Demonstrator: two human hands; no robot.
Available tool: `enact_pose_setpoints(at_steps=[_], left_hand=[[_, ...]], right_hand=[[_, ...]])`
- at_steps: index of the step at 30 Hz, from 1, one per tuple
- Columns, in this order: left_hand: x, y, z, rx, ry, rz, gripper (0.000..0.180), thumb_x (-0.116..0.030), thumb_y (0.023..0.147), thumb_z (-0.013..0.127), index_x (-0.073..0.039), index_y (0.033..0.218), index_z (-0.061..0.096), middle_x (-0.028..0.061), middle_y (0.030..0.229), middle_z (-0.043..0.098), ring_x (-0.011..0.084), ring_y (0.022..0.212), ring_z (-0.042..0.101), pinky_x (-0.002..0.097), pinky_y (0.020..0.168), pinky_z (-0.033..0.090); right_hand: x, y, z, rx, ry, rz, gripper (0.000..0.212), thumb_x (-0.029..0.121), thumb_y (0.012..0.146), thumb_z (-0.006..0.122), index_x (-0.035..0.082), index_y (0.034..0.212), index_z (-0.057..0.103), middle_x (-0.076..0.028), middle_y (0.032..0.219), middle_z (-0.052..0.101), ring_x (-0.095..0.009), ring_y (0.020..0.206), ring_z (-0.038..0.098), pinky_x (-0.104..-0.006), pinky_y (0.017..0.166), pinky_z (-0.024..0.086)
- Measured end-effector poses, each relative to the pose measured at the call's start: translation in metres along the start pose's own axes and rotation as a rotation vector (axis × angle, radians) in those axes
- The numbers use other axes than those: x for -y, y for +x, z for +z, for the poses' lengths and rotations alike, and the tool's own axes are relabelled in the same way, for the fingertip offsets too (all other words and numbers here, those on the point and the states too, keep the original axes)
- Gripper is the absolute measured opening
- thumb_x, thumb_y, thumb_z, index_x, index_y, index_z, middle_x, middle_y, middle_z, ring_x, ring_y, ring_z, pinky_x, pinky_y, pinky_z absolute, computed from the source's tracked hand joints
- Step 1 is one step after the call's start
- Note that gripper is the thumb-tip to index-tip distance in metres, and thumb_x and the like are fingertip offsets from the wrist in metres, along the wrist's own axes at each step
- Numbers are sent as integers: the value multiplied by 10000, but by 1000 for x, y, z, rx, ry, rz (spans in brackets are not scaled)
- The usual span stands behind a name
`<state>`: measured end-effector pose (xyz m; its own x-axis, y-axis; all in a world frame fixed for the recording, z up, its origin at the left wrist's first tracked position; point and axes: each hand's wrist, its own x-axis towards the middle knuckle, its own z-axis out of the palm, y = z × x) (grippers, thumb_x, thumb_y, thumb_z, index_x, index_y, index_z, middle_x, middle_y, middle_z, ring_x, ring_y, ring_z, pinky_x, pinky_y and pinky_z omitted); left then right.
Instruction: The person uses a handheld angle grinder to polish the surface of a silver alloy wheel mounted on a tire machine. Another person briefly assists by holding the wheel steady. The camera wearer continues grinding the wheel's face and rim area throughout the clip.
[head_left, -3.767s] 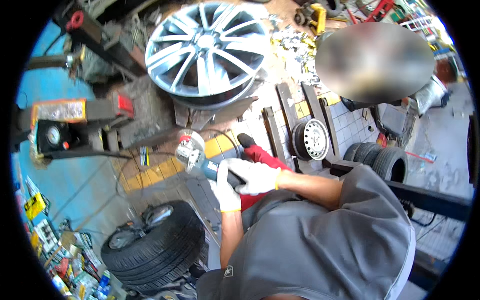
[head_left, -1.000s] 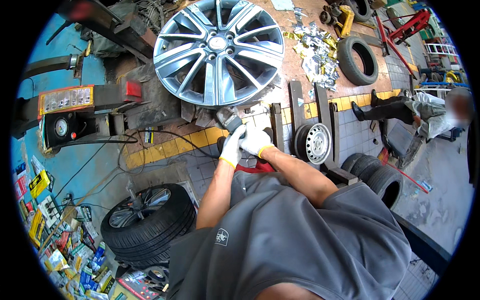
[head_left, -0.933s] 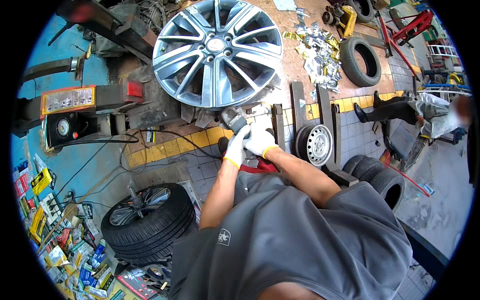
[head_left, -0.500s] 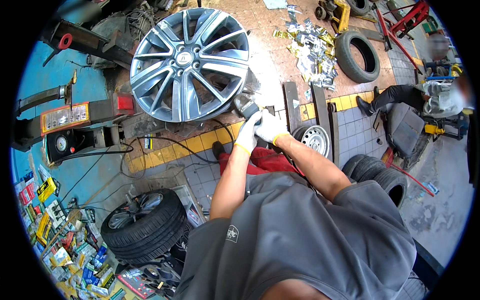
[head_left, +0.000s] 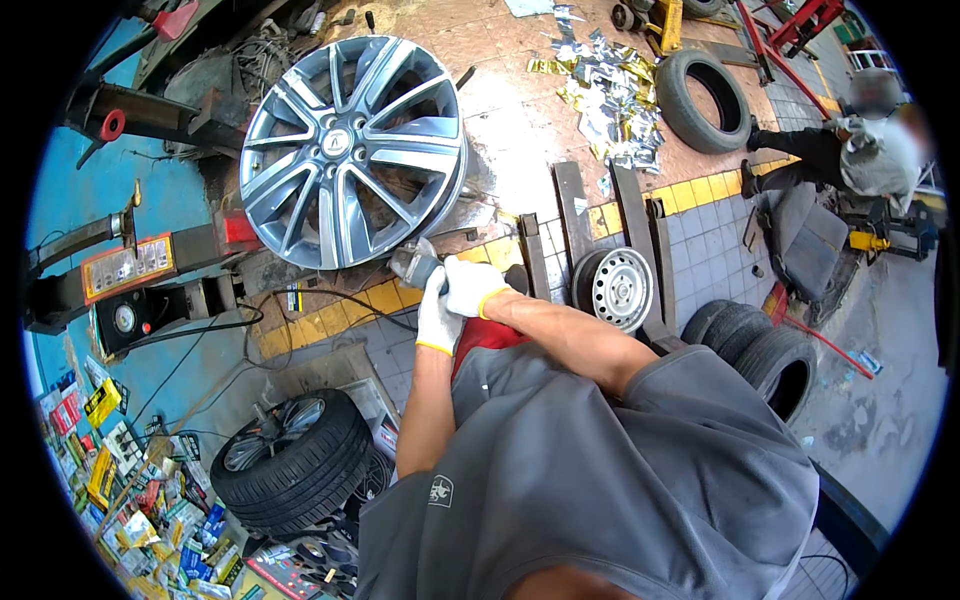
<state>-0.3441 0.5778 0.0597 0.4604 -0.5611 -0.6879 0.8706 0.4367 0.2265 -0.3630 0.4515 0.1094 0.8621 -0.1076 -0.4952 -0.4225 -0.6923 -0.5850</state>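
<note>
An alloy wheel rim (head_left: pixel 368 120) in grey and silver stands before me on the tyre-machine side, its spoked face toward me. Just below its lower right edge is an angle grinder (head_left: pixel 416 264), its head close to the rim; whether it touches cannot be told. My left hand (head_left: pixel 436 322), in a white glove, is closed around the grinder's body. Gloved alike, my right hand (head_left: pixel 474 287) wraps the same tool just above and to the right. The hands overlap and hide most of the grinder's body.
A black cable (head_left: pixel 345 293) trails over the floor. Right of my hands lie a steel wheel (head_left: pixel 617 289) and dark metal rails (head_left: pixel 573 205). A mounted tyre (head_left: pixel 292 465) lies lower left; stacked tyres (head_left: pixel 765 360) stand at right. Another person (head_left: pixel 870 165) sits at far right.
Both hands and the grinder have moved left and down in view, along the rim's lower edge. The rim appears shifted slightly left and lower. The other person's legs have moved.
</note>
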Motion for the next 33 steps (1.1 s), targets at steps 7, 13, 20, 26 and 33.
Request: enact_pose_setpoints(at_steps=[7,13,20,26,33], left_hand=[[35,35,41,71,104,-54,311,-255,955,628,-80,1212,626,47,1170,662,179,1100,614,334,978,478],[47,90,93,175,122,-133,407,-261,947,644,-56,1295,593,60,1219,643,192,1124,598,344,985,470],[30,111,114,170,162,-197,416,-255,930,654,-98,1309,585,58,1265,631,215,1160,590,371,1017,460],[35,77,72,154,110,-301,415,-315,936,639,-103,1289,584,56,1241,635,208,1149,595,381,1002,469],[32,73,82,150,108,-271,384,-320,956,605,-110,1276,579,46,1234,632,201,1160,587,377,1026,456]], right_hand=[[-35,-14,-47,3,-51,169,553,358,771,652,-29,1148,537,-277,977,680,-415,925,676,-467,831,531],[-53,-6,-101,-134,22,302,591,377,721,710,-33,1133,607,-277,1006,684,-415,945,675,-445,836,538],[-44,6,-129,-138,45,262,641,410,727,710,-21,1180,569,-287,1014,683,-420,956,675,-445,844,528],[-59,-7,-81,-79,-43,218,578,418,744,696,-14,1105,565,-280,975,679,-423,936,670,-473,830,529],[-66,1,-83,-57,-11,179,532,374,732,690,1,1095,578,-252,1033,676,-395,963,670,-441,852,527]])
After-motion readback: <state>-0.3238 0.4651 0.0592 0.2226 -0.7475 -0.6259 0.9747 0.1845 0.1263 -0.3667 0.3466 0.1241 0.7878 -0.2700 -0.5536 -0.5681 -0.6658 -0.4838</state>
